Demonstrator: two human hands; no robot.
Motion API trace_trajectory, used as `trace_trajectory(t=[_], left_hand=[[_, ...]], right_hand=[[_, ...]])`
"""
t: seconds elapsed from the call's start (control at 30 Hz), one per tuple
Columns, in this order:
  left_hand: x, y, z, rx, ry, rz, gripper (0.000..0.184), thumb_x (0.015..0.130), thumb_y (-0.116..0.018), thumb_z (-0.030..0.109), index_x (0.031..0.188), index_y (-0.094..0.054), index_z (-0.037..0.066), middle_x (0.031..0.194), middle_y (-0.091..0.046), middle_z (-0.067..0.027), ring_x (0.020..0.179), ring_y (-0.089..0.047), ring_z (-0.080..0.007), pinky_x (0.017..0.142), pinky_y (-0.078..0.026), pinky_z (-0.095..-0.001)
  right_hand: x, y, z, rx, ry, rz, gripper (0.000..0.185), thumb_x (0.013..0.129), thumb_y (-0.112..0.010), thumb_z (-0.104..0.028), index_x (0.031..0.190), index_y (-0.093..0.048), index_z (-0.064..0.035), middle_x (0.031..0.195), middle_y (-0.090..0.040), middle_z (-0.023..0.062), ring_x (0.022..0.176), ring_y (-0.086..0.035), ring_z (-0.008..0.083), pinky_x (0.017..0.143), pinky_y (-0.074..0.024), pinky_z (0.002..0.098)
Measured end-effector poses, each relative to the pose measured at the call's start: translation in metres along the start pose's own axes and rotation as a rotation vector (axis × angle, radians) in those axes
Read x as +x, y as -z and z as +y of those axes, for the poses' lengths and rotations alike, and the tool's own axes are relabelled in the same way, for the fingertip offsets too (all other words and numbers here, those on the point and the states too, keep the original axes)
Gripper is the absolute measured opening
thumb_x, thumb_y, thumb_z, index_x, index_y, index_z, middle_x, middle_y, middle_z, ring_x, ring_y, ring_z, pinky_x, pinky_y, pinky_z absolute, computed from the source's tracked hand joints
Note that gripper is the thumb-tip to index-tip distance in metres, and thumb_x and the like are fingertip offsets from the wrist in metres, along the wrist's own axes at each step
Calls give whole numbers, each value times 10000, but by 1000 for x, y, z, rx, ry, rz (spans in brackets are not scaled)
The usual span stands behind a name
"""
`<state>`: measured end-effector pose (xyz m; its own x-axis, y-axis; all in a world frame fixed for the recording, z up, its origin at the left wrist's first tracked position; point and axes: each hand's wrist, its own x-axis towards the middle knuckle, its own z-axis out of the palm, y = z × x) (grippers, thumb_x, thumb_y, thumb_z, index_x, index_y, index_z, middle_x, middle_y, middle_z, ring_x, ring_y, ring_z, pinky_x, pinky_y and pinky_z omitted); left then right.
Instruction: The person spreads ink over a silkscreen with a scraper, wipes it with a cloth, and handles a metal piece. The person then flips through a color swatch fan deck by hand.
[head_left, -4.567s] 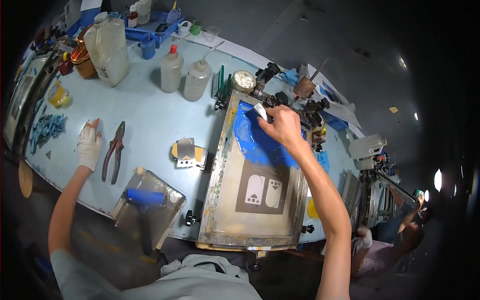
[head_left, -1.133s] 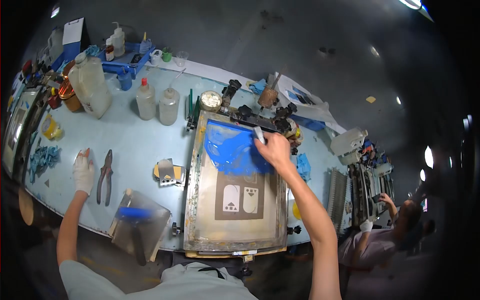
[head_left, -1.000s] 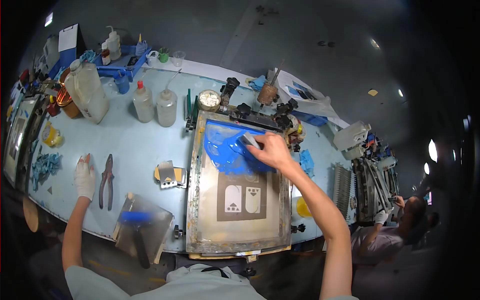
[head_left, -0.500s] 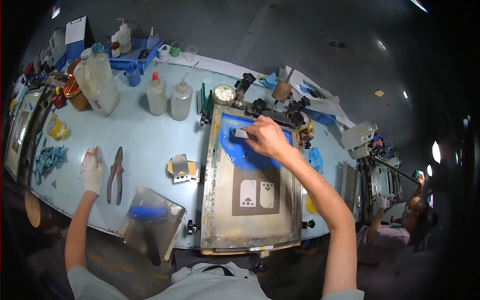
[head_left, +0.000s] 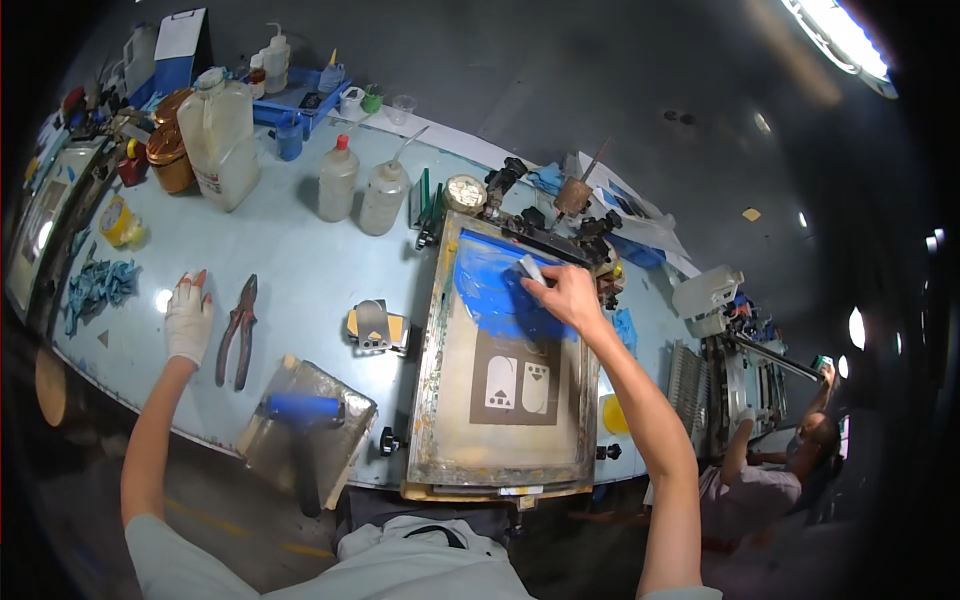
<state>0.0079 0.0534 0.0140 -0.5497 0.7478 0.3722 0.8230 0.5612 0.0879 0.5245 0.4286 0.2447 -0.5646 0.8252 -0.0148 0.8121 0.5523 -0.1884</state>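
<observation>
My right hand (head_left: 568, 297), bare, is closed around a small scraper (head_left: 531, 268) with a pale flat end. It is over the blue ink (head_left: 492, 292) spread across the far part of a framed printing screen (head_left: 423, 400). Nearer me on the mesh is a dark rectangle (head_left: 482, 405) with two pale rounded shapes. My left hand (head_left: 188, 318), in a white glove with bare fingertips, lies flat on the table with its fingers extended. Just right of it is a pair of pliers (head_left: 239, 335) with dark handles.
A blue-edged roller (head_left: 303, 407) lies on a plate at the table's front edge. Squeeze bottles (head_left: 384, 197), a large jug (head_left: 218, 140) and a crumpled blue cloth (head_left: 100, 290) stand or lie leftward. Clamps hold the screen's far end. Another person (head_left: 760, 480) is at far right.
My right hand and the scraper have shifted rightward over the blue ink. My left hand still rests on the table. The whole view has tilted slightly.
</observation>
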Motion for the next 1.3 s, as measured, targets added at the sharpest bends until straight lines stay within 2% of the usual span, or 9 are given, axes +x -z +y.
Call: trace_trajectory(t=[0.23, 0.37, 0.47, 0.57, 0.7, 0.83, 0.93, 1.13, 1.3], left_hand=[[0, 7, 3, -25, 27, -52, 504, 966, -611, 149, 1460, -538, 85, 1456, -550, -164, 1344, -522, -356, 1126, -432, -456], [5, 3, 0, -6, 8, -20, 499, 976, -601, 148, 1466, -536, 83, 1456, -551, -168, 1361, -509, -353, 1144, -421, -455], [-6, -1, 1, -12, 23, -59, 502, 977, -598, 145, 1472, -535, 87, 1461, -549, -166, 1374, -500, -353, 1152, -413, -453], [1, 1, 0, -15, 36, -73, 509, 979, -595, 146, 1481, -527, 97, 1470, -543, -162, 1387, -491, -350, 1156, -409, -451], [0, -13, -9, 38, 8, -22, 503, 952, -634, 154, 1441, -548, 72, 1453, -551, -141, 1370, -509, -324, 1125, -432, -445], [0, 1, 0, -15, -6, -14, 514, 952, -626, 138, 1456, -546, 81, 1433, -566, -163, 1359, -517, -341, 1128, -431, -466], [0, -5, -3, 14, -14, 0, 512, 953, -622, 141, 1456, -545, 82, 1435, -565, -159, 1360, -515, -344, 1131, -427, -466], [1, 6, 5, -23, 11, -25, 497, 960, -616, 159, 1445, -546, 70, 1448, -559, -161, 1357, -514, -343, 1139, -423, -450], [0, -7, -4, 45, -1, -6, 487, 957, -622, 165, 1425, -552, 51, 1433, -565, -169, 1351, -520, -347, 1136, -427, -451]], right_hand=[[-33, -16, -6, -137, 592, 222, 232, 792, -794, -244, 952, -777, -76, 755, -694, 99, 817, -644, 300, 792, -507, 443], [-24, -12, 24, -257, 421, 239, 283, 769, -805, -182, 1025, -792, -64, 778, -706, 87, 845, -641, 290, 804, -492, 435], [-62, -6, -9, -107, 675, 201, 297, 742, -809, -164, 1017, -789, -52, 797, -708, 83, 866, -642, 284, 805, -481, 416], [-51, -13, 11, -179, 675, 273, 295, 730, -809, -157, 1006, -787, -54, 792, -702, 88, 893, -638, 286, 807, -479, 418], [-39, -3, 33, -204, 498, 249, 315, 717, -822, -166, 1008, -788, -53, 817, -707, 99, 913, -636, 291, 826, -491, 429], [-74, -8, 19, -141, 761, 148, 397, 696, -815, -121, 1080, -772, -29, 910, -725, 82, 967, -642, 276, 857, -498, 425], [-46, -9, 54, -205, 486, 219, 387, 736, -791, -90, 1119, -769, -44, 905, -722, 118, 958, -647, 305, 878, -493, 435], [-16, 10, 82, -303, 111, 203, 330, 784, -769, -330, 864, -789, -10, 799, -700, 225, 876, -678, 392, 896, -524, 477], [-4, -19, 48, -187, 169, 259, 311, 789, -770, -320, 886, -788, -25, 785, -685, 209, 920, -668, 396, 917, -523, 475]])
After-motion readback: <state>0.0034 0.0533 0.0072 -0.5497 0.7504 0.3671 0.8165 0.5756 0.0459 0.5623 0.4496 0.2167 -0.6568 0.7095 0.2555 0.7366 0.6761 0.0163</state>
